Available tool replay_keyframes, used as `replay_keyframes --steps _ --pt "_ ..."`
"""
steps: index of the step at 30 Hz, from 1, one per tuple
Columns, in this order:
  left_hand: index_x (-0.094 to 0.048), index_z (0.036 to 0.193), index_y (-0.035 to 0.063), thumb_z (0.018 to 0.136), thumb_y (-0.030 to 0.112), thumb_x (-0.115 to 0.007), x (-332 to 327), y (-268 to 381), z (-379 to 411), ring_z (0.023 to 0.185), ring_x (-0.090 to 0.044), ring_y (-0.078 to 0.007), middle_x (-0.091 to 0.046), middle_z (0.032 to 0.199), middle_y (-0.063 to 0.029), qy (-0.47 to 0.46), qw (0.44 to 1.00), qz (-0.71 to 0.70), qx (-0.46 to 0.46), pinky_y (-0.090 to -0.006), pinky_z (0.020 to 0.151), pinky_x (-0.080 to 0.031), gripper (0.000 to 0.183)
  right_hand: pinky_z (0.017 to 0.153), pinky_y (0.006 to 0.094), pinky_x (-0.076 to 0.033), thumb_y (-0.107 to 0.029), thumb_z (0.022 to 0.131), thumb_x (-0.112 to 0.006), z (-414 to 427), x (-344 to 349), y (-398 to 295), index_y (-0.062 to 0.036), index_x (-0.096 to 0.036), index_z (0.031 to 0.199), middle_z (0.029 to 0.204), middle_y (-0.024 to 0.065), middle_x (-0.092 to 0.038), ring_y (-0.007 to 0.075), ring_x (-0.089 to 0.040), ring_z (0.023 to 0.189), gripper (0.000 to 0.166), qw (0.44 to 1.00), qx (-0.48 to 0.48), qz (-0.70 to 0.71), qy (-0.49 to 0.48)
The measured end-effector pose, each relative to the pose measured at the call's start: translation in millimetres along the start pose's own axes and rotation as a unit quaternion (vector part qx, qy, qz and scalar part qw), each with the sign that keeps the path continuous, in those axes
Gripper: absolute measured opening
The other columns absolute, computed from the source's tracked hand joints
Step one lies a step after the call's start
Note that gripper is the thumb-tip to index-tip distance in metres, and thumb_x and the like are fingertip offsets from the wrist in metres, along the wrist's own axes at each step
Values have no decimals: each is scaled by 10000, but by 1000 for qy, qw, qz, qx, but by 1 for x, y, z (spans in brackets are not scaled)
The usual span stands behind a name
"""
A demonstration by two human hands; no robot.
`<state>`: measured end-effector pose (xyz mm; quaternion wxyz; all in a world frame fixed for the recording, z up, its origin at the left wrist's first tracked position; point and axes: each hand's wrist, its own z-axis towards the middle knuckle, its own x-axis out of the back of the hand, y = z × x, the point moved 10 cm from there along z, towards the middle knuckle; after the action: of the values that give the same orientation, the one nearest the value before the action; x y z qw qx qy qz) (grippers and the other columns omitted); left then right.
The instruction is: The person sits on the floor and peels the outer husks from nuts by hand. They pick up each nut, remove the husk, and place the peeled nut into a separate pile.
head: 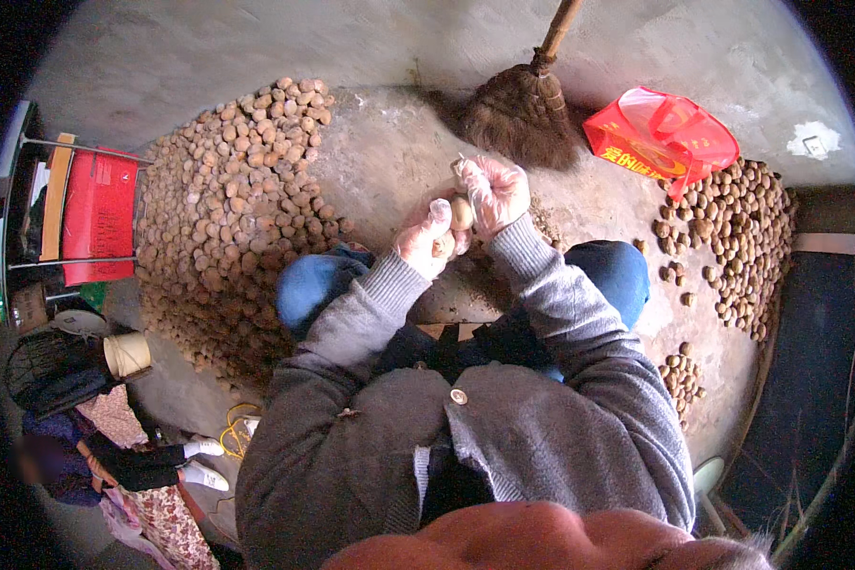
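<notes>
My left hand [427, 241], in a clear plastic glove, is closed around a pale round tuber [461, 212] that looks like a potato. Against the tuber's right side is my right hand [499, 195], gloved the same way, its fingers curled inward. Bunched glove plastic hides whether the right fingers grip anything. Both hands are raised between my knees, above the concrete floor [377, 153]. To their left spreads a large heap of brown tubers [235, 206]; a second heap [752, 242] lies to the right.
A straw broom [524, 114] leans on the wall ahead, beside a red bag [666, 135] bearing writing. A smaller group of tubers [682, 377] lies near my right side. At lower left are a seated person [128, 463], a white bucket [127, 355] and a yellow cord [236, 431].
</notes>
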<state>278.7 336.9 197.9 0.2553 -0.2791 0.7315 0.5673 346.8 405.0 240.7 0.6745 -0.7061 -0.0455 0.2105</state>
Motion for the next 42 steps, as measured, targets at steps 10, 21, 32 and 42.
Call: replay_keyframes --steps 10,21,32,42 --pt "-491 1194 122 830 345 -639 -17 -17 -10 697 -584 -187 -581 1012 -108 -130 950 -275 70 -267 520 -475 452 551 234 -417 -100 859 -586 -7 22 -12 -16 -627 740 649 2 -595 84 -519 594 151 998 4 63 -28" --pt "-443 1275 180 903 360 -510 2 7 -15 757 -522 -179 -561 1070 -89 -79 984 -161 15 -250 482 -420 418 523 262 -451 -112 885 -554 -46 25 -12 15 -640 875 654 49 -601 110 -552 580 153 991 -121 -37 -40" --pt "-474 1183 81 806 160 -638 2 28 -16 776 -570 -181 -540 1151 -158 -59 995 -55 -55 -263 583 -494 419 488 241 -468 -49 902 -423 -59 11 -17 -25 -550 1094 710 47 -614 94 -554 551 231 979 -102 -145 -103" --pt "-480 1204 29 764 -33 -593 18 41 -15 802 -600 -125 -553 1172 -107 67 988 84 -107 -215 562 -507 458 506 243 -459 -146 923 -484 -52 28 -17 -50 -642 945 610 20 -616 83 -554 523 186 973 -73 -200 -85"
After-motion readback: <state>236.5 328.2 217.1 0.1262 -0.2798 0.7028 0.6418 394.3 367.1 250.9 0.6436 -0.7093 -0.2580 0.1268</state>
